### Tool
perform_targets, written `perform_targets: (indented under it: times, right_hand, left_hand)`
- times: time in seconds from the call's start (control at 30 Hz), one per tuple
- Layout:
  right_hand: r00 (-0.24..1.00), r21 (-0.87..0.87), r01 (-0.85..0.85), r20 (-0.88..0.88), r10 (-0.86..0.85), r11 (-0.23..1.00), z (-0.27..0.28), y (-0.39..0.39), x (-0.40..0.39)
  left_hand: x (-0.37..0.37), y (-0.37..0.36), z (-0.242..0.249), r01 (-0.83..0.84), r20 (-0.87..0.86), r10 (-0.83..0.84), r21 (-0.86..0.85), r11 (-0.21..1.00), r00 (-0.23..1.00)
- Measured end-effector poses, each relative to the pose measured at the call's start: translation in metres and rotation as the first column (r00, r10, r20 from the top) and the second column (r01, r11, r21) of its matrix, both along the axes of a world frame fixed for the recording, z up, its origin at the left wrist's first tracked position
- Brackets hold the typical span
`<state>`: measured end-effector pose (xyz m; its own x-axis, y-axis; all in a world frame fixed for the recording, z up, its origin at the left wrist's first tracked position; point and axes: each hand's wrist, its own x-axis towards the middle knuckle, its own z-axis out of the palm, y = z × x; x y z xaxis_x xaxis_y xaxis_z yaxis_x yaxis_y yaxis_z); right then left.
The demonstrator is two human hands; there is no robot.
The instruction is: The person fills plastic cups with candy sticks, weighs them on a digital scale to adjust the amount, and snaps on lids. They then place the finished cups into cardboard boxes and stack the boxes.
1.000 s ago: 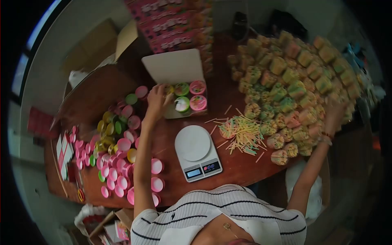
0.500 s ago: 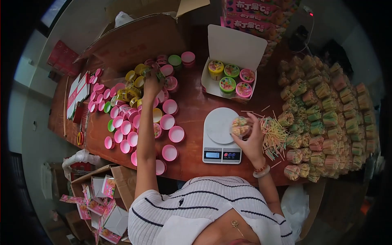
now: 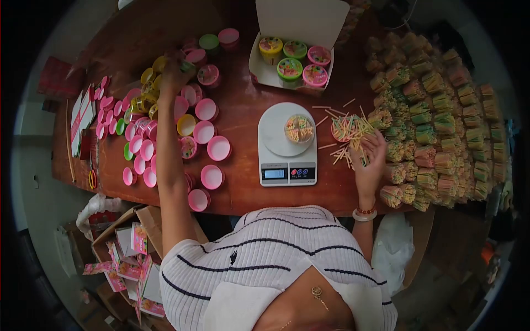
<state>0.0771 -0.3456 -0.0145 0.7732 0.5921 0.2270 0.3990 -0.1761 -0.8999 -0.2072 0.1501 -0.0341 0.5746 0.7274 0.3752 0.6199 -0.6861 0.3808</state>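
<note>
A clear round cup packed with short pastel sticks (image 3: 299,129) stands on the white kitchen scale (image 3: 276,140), whose display is lit. My right hand (image 3: 371,163) is at the pile of loose pastel sticks (image 3: 353,132), thumb and fingers apart around its near edge. Under the pile shows a pink rim, mostly covered. My left hand (image 3: 175,77) reaches far out among the cups, nearest a yellow cup (image 3: 160,64) and a pink cup (image 3: 196,57). Its fingers are dim and blurred, and a greenish piece shows beside them.
Pink cups (image 3: 204,132) and small pink lids spread over the table's left side. An open white box (image 3: 259,69) holds several lidded tubs. Bundles of sticks (image 3: 430,121) crowd the right. Scissors (image 3: 93,179) lie at the left edge; a carton of packaging (image 3: 149,218) stands below.
My right hand has set the clear cup of sticks on the scale and moved right to the loose sticks. My left hand is still among the cups. The whole view has shifted.
</note>
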Motion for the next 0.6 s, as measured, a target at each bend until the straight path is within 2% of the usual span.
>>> perform_targets:
  times: [0.07,0.2,0.23,0.27,0.3,0.37,0.4,0.43,0.5,0.53,0.57,0.6]
  right_hand:
    - [0.998,0.036,0.065,-0.017,-0.064,0.997,0.007,-0.012,0.002]
    - [0.99,0.021,0.118,-0.074,-0.116,0.993,-0.001,-0.031,0.008]
    - [0.99,0.026,0.114,-0.086,-0.111,0.993,-0.003,-0.03,0.008]
    - [0.99,0.033,0.108,-0.097,-0.104,0.994,-0.004,-0.027,0.008]
    - [0.99,0.029,0.107,-0.1,-0.104,0.994,-0.007,-0.024,0.007]
    - [0.996,0.053,0.036,-0.089,-0.031,0.998,-0.013,-0.012,0.004]
    - [0.995,0.051,0.034,-0.092,-0.029,0.998,-0.013,-0.006,0.001]
    - [0.996,0.023,-0.029,-0.079,0.031,0.999,-0.01,0.004,-0.003]
    - [0.994,0.002,-0.093,-0.063,0.093,0.996,-0.007,0.02,-0.012]
    - [0.987,0.013,-0.158,-0.012,0.158,0.987,-0.006,0.027,-0.016]
    - [0.975,0.018,-0.221,0.041,0.22,0.975,-0.004,0.035,-0.02]
    - [0.975,0.021,-0.221,0.046,0.22,0.975,0.003,0.046,-0.024]
  left_hand:
    - [0.0,-0.011,0.015,-0.122,0.099,0.11,0.122,0.985,0.989]
    - [-0.015,-0.034,0.037,-0.213,0.148,0.183,0.224,0.951,0.972]
    - [-0.015,-0.05,0.047,-0.157,0.341,0.163,-0.043,0.987,0.926]
    - [-0.013,-0.062,0.056,-0.041,0.517,0.192,-0.289,0.956,0.834]
    - [-0.011,-0.07,0.064,-0.043,0.514,0.195,-0.292,0.955,0.836]
    - [-0.008,-0.081,0.076,0.228,0.735,0.248,-0.481,0.846,0.631]
    - [-0.008,-0.078,0.071,0.225,0.733,0.251,-0.484,0.846,0.632]
    - [-0.006,-0.072,0.065,0.236,0.713,0.078,-0.331,0.914,0.697]
    - [0.0,-0.075,0.074,0.262,0.657,-0.095,-0.161,0.952,0.748]
    - [0.012,-0.092,0.093,0.518,0.867,0.123,-0.396,0.758,0.484]
    - [0.022,-0.106,0.105,0.779,0.871,0.432,-0.434,0.453,0.233]
    - [0.028,-0.115,0.108,0.781,0.874,0.429,-0.428,0.455,0.229]
